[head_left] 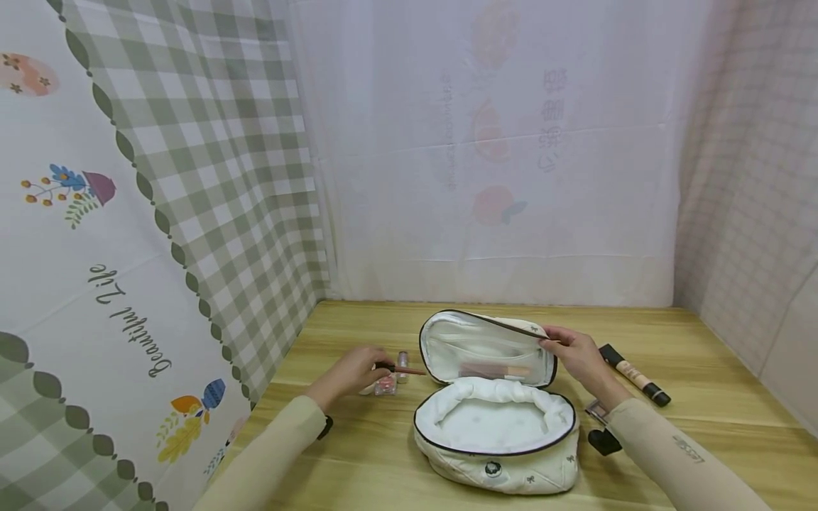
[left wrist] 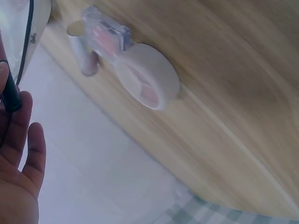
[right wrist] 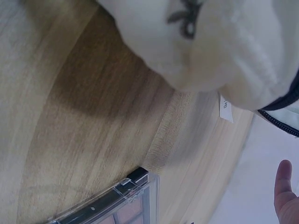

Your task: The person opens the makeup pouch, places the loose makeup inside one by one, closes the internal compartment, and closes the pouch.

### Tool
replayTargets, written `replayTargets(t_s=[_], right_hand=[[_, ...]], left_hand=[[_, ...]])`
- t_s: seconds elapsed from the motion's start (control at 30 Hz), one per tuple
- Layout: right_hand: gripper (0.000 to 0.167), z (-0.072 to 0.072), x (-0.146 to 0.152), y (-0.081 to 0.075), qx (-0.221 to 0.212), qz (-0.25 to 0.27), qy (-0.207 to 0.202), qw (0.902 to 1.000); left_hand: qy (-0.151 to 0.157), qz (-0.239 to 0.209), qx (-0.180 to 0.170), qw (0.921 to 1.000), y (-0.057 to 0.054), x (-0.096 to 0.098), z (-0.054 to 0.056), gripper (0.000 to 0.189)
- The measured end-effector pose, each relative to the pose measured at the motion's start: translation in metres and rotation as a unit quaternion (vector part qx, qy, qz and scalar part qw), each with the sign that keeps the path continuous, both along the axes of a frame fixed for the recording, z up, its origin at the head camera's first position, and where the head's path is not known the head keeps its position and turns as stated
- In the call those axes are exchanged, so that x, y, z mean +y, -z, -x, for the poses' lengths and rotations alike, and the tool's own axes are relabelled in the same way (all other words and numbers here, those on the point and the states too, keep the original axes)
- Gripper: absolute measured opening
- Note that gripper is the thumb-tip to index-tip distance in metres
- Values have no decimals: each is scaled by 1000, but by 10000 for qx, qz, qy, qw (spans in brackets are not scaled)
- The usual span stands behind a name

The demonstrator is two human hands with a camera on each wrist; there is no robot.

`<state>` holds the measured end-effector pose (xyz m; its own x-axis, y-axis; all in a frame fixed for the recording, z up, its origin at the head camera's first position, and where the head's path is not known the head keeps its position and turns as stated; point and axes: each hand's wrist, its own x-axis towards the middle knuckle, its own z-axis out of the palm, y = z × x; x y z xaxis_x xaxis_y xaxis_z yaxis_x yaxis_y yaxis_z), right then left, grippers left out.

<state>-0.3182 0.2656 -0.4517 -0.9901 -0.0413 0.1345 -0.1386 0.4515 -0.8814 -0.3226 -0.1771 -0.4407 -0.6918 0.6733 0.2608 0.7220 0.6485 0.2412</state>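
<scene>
A cream quilted cosmetic bag (head_left: pixel 495 468) with dark zipper edging stands with its lid (head_left: pixel 486 344) raised, showing a white padded inside. Brown-pink items (head_left: pixel 492 370) sit behind the lid's sheer pocket. My right hand (head_left: pixel 578 358) pinches the lid's right upper edge between thumb and fingers. Left of the bag, my left hand (head_left: pixel 361 369) holds a slim reddish-brown stick (head_left: pixel 410 370) by its dark end (left wrist: pixel 11 95), and its other end points at the lid. Below that hand on the table lie a clear case with pink inside (left wrist: pixel 105 37), a small tube (left wrist: pixel 83 51) and a round white compact (left wrist: pixel 147 77).
On the wooden table (head_left: pixel 364 454), right of the bag, are a black-and-beige tube (head_left: pixel 635 375), a clear-lidded palette (right wrist: pixel 121 207) and a black object (head_left: pixel 603 441) near my right forearm. A checked cloth (head_left: pixel 211 142) hangs at the left, a white one (head_left: pixel 396 177) behind.
</scene>
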Motion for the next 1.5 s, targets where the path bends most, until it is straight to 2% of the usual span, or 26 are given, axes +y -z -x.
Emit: replayTargets(t_s=[0.33, 0.73, 1.2, 1.5], right_hand=[[46, -1, 0, -2, 21, 17, -21, 10000], [46, -2, 0, -2, 100, 41, -48, 9999], [45, -2, 0, -3, 81, 46, -79, 9999], [45, -2, -1, -3, 21, 39, -35, 10000]], left_hand=[[-238, -451, -88, 9987, -3, 16, 1, 9], [-245, -613, 97, 9978, -5, 30, 3, 8], [-434, -819, -47, 9957, -10, 51, 10, 8], [-411, -820, 18, 9958, -10, 65, 13, 13]])
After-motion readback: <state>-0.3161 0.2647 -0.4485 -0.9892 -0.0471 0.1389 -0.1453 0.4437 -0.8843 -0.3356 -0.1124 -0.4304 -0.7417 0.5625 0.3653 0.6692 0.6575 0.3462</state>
